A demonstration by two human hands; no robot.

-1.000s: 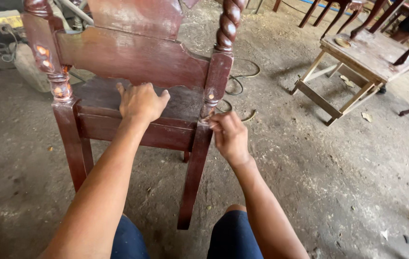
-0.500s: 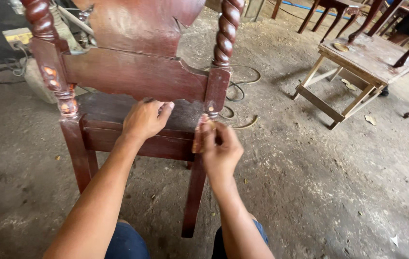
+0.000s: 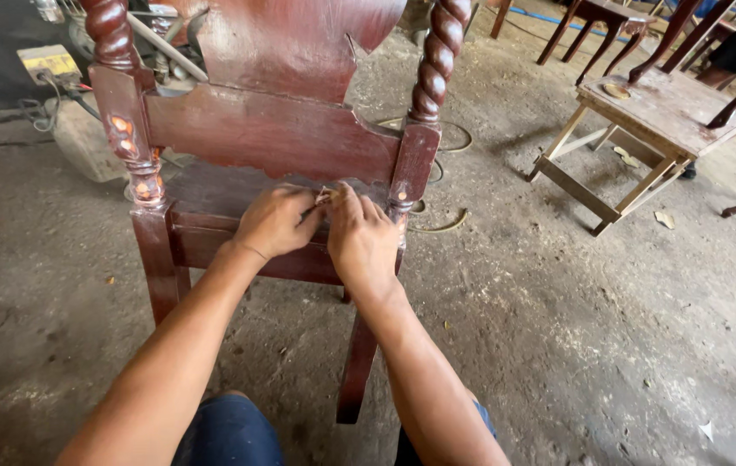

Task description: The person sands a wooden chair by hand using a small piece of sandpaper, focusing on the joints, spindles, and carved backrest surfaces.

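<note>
A dark red wooden chair with twisted back posts stands right in front of me, seen from behind. My left hand and my right hand meet at the back edge of its seat, just under the lower back rail. Between their fingertips sits a small pale piece, pinched from both sides; what it is I cannot tell. Both hands are curled closed over the seat rail.
A low pale wooden stool frame stands at the right. More dark chair legs are at the top right. A grey block and a yellow device with cables lie at the left. A wire loop lies on the dusty concrete floor.
My right hand has moved left from the right back post to the middle of the seat edge, joining my left hand. Both now pinch a small piece.
</note>
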